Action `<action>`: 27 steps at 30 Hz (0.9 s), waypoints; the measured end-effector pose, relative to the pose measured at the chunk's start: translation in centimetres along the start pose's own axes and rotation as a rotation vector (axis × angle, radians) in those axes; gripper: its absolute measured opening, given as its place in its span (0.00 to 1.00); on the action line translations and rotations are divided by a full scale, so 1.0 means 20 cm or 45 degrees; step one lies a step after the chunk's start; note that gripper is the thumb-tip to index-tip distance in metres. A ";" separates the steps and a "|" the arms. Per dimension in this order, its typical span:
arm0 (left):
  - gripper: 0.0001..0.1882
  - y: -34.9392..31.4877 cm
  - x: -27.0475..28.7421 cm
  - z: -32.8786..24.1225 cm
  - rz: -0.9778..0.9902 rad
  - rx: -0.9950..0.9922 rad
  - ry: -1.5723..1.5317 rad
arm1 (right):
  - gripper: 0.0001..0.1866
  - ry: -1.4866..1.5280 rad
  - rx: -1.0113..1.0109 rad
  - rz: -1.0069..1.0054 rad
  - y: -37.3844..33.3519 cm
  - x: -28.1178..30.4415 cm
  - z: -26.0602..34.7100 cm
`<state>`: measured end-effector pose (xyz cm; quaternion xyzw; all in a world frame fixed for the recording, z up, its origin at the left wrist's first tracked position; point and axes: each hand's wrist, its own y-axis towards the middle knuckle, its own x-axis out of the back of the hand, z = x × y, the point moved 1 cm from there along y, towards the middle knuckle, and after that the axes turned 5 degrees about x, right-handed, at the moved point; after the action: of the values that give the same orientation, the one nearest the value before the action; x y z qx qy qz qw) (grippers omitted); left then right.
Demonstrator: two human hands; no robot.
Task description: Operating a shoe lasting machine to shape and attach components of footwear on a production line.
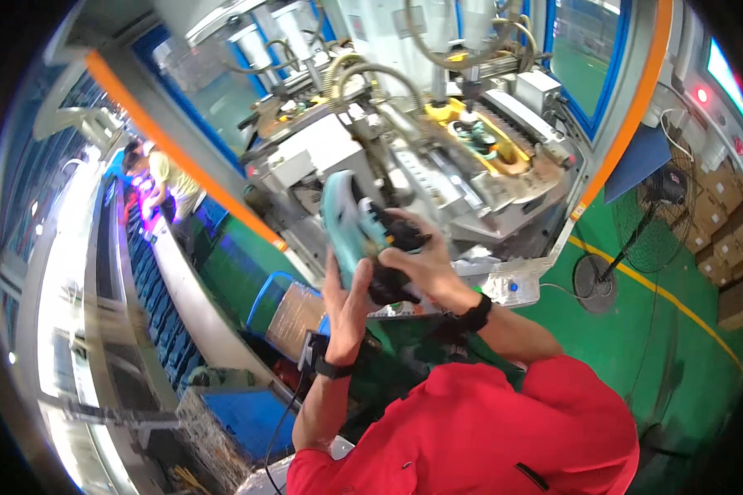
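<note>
A sports shoe (349, 216) with a pale teal sole and a dark upper is raised in front of me, toe end pointing away, tilted onto its side. My left hand (344, 307) supports it low on the sole side, thumb and fingers on either side of the edge. My right hand (428, 266) is closed on the dark upper, with the thumb pressed near its opening. Some fingers are hidden behind the shoe. Past my hands, a second dark shoe (480, 139) lies in a yellow holder (512, 157) inside the machine.
The machine's metal bed (516, 216) stands directly ahead, between orange-edged posts (623, 124). A conveyor (182, 289) runs along the left, where another person (173, 181) works. A fan (594, 280) and cardboard boxes (722, 239) stand at right. A small cart (293, 318) is at lower left.
</note>
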<state>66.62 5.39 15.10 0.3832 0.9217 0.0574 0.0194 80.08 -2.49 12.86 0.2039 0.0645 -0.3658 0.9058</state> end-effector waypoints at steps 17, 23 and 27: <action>0.57 1.94 -1.13 1.33 -0.106 0.342 1.062 | 0.32 -0.596 -0.002 -1.007 0.17 1.40 0.31; 0.23 2.03 -1.00 1.25 -0.252 0.354 1.006 | 0.31 -0.739 0.061 -0.926 0.37 1.53 0.34; 0.12 1.84 -0.76 1.08 0.069 0.862 -0.396 | 0.24 -0.922 -0.114 -0.730 0.92 1.52 0.29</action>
<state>104.96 22.23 -2.00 0.3963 0.8641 -0.3090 0.0298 114.67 -12.29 16.01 -0.0022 -0.1864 -0.6459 0.7403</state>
